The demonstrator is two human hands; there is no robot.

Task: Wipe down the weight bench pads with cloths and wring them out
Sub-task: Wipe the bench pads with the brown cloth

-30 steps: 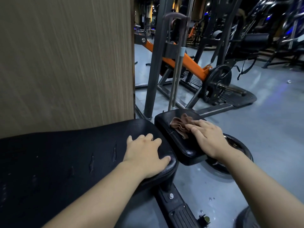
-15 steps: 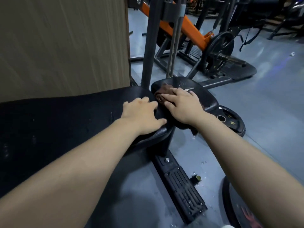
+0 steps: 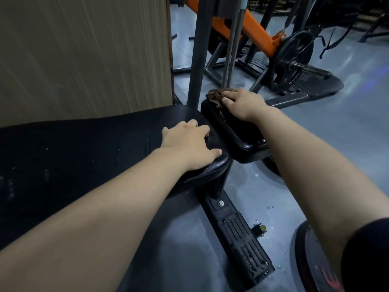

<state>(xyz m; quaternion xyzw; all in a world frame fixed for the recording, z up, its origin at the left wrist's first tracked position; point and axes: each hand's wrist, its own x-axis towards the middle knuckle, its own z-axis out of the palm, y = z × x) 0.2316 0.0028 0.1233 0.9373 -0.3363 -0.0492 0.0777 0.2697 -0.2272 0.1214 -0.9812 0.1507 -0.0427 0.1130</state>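
Observation:
A long black bench pad (image 3: 84, 148) runs across the lower left. My left hand (image 3: 189, 144) lies flat on its right end, fingers spread, holding nothing. Just beyond it sits a smaller black seat pad (image 3: 235, 133). My right hand (image 3: 242, 102) presses a crumpled brown cloth (image 3: 214, 95) onto the far edge of that seat pad; most of the cloth is under my fingers.
A wooden panel (image 3: 84, 55) rises behind the long pad. Grey steel uprights (image 3: 197, 49) stand just past the seat pad. An orange machine arm with a black weight plate (image 3: 294, 53) is farther back. The bench's ribbed foot bar (image 3: 237, 234) and a weight plate (image 3: 311, 260) lie on the grey floor.
My right hand has slid the cloth from the near left side of the seat pad to its far edge. My left hand has stayed on the long pad's end.

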